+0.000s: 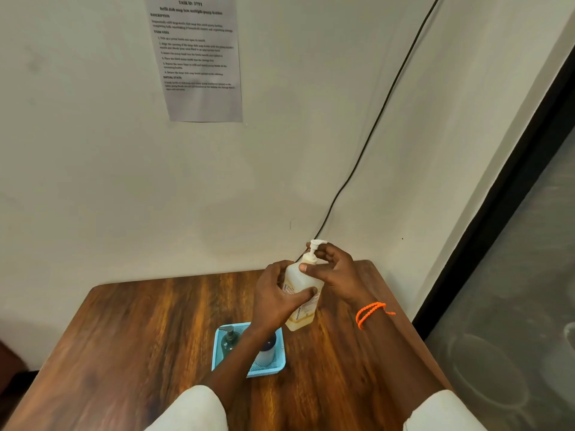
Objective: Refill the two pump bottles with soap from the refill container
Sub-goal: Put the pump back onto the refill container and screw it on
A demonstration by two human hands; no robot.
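A tall translucent refill container (pixel 302 309) with yellowish soap and a white pump head stands upright on the wooden table (pixel 140 331). My left hand (pixel 277 298) grips its body from the left. My right hand (pixel 334 272) pinches the collar under the pump head, fingers curled round it. In a blue mesh basket (pixel 249 371) nearer to me stand a dark pump bottle (pixel 229 339) on the left and a second bottle (pixel 267 349) with a white body, partly hidden by my left forearm.
The table meets a white wall at the back, where a printed sheet (pixel 199 57) hangs and a black cable (pixel 373 126) runs down behind the table. A dark-framed glass panel (pixel 513 275) stands at the right.
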